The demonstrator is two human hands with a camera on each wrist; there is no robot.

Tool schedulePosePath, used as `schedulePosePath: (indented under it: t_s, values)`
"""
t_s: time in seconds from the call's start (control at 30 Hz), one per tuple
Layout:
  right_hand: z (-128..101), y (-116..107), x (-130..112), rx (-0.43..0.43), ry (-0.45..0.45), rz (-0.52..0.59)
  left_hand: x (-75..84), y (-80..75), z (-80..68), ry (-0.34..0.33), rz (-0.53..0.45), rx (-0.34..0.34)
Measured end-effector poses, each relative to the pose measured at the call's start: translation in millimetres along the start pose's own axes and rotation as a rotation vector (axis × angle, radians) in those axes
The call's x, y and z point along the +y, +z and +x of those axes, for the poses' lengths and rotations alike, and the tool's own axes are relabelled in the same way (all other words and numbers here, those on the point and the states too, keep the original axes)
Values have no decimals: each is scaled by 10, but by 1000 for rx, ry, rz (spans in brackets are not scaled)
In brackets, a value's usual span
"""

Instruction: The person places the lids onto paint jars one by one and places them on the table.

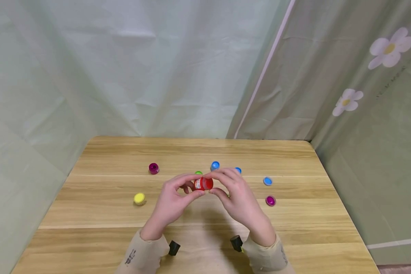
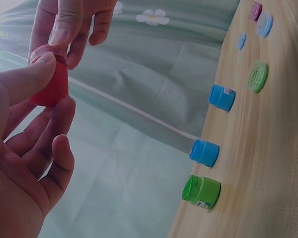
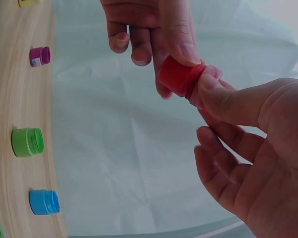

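Between both hands, above the table, is a small red jar [image 1: 199, 184] lying on its side. My left hand [image 1: 171, 198] grips its body between thumb and fingers. From the other end, my right hand [image 1: 239, 198] pinches the red lid [image 1: 209, 183] with thumb and fingertips. The right wrist view shows the solid red body [image 3: 178, 75] in the left hand and a paler rim under the right thumb. Just beyond the hands stand a green jar [image 2: 202, 191] and two blue jars, one nearer [image 2: 205, 152] and one farther [image 2: 222, 97].
On the wooden table [image 1: 99, 213], a purple jar [image 1: 153, 168] and a yellow-topped jar [image 1: 139, 198] stand left. To the right lie a blue lid [image 1: 268, 181] and a purple lid [image 1: 270, 201]. A green lid [image 2: 258, 76] shows in the left wrist view. Curtains [image 1: 157, 76] hang behind.
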State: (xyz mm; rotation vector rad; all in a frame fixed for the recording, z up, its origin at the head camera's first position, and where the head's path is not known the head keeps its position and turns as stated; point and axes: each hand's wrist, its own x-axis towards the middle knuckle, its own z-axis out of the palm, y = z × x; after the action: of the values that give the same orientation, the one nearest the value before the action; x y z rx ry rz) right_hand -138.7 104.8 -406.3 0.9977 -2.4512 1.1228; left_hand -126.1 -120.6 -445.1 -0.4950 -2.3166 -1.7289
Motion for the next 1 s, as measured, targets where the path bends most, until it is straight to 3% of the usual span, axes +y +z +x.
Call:
schedulePosePath:
  t_s: [0.7, 1.0]
  values:
    - [1, 9, 11, 17, -74, -9, -15, 9, -8, -23, 5, -35]
    - [-6, -2, 6, 0, -35, -12, -31, 5, -15, 10, -3, -23]
